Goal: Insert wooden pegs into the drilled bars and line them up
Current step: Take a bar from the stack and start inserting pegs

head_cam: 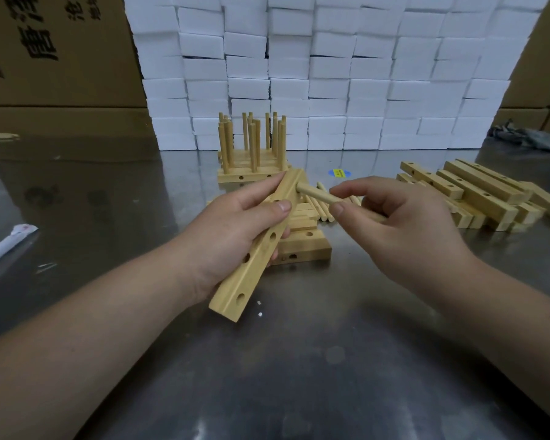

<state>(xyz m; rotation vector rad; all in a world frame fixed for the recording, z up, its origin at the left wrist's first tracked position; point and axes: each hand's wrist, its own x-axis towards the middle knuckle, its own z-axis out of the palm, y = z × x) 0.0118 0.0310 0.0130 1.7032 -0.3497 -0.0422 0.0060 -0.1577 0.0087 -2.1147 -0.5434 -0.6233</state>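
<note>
My left hand (235, 227) grips a long drilled wooden bar (251, 274), held slanted above the table with several holes showing along its side. My right hand (400, 223) pinches a wooden peg (315, 192) whose far end sits in a hole near the bar's upper end. Behind them stands a row of bars with upright pegs (251, 144). Loose pegs (323, 211) lie on the table under my hands. A flat stack of drilled bars (302, 249) rests beneath the held bar.
A pile of drilled bars (477, 195) lies at the right on the metal table (299, 360). A wall of white foam blocks (331, 74) rises behind. Cardboard boxes (54, 49) stand at the left. A white wrapped item (7, 246) lies at the left edge.
</note>
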